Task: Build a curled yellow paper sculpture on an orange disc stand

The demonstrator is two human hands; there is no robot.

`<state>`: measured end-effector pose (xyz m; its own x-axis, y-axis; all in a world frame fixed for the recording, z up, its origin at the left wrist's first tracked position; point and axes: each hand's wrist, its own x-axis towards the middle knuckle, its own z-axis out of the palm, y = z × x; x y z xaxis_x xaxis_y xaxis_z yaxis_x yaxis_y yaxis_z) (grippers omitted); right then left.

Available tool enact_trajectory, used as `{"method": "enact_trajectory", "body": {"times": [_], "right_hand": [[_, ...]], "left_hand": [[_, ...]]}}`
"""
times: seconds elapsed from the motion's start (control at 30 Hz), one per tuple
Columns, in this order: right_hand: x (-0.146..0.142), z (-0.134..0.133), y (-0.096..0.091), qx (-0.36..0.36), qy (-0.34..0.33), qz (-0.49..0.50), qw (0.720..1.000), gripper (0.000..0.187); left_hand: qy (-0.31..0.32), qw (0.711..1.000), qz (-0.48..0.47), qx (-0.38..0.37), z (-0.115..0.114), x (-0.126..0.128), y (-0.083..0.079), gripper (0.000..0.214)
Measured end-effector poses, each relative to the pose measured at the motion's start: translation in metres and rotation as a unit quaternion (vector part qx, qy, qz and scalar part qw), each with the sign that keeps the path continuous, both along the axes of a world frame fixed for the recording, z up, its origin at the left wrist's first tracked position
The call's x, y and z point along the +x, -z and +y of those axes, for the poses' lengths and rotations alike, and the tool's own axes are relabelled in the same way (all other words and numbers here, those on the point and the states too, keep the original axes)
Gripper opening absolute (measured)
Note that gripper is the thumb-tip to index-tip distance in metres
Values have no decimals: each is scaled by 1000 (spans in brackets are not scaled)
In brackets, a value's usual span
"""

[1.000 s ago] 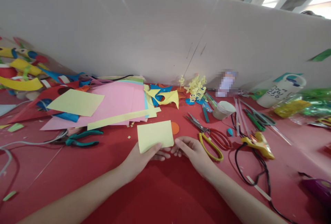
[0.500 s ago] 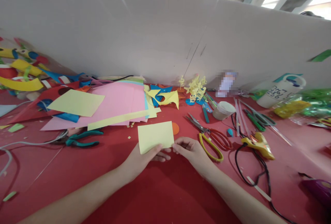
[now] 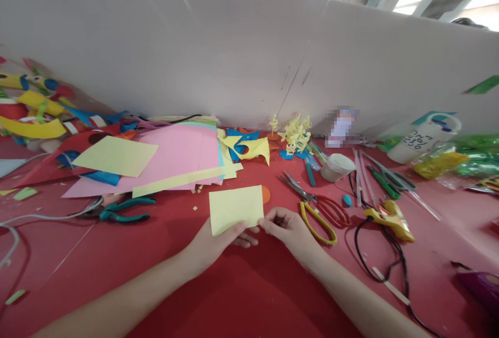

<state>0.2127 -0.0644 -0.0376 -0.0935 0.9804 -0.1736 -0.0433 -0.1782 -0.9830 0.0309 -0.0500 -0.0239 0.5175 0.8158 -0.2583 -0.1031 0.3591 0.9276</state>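
Note:
A pale yellow rectangle of paper (image 3: 236,207) is held up above the red table. My left hand (image 3: 222,242) grips its lower edge, thumb in front and fingers behind. At the lower right corner, the thumb and forefinger of my right hand (image 3: 281,223) pinch the same paper. Behind its right edge an orange disc (image 3: 265,195) lies partly hidden. Just right of my right hand rest scissors with red and yellow handles (image 3: 317,216), their blades pointing away to the left.
Pink sheets (image 3: 179,151) and a yellow sheet (image 3: 117,156) lie at the left, with teal-handled pliers (image 3: 125,209) in front. Further right stand yellow paper figures (image 3: 296,132), a white cup (image 3: 337,166) and a yellow glue gun (image 3: 392,218) with a black cord.
The yellow paper has shifted very slightly right and down in my hands. Both hands keep their hold, and the things on the table stay where they were.

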Motion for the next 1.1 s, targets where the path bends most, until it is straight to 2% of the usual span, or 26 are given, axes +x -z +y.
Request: {"method": "enact_trajectory", "body": {"times": [0.43,0.63,0.93,1.1], "right_hand": [[2,0,5,23,-4,32,999,22],[1,0,3,11,-22,50,998,20],[0,0,1,-4,6,44,999,28],[-1,-1,2,-4,0,35,999,32]], "left_hand": [[10,1000,5,16,0,-1,-2,30],[7,1000,10,14,0,-1,-1,28],[2,1000,12,14,1,0,-3,29],[9,1000,11,20,0,0,-3,30]]}}
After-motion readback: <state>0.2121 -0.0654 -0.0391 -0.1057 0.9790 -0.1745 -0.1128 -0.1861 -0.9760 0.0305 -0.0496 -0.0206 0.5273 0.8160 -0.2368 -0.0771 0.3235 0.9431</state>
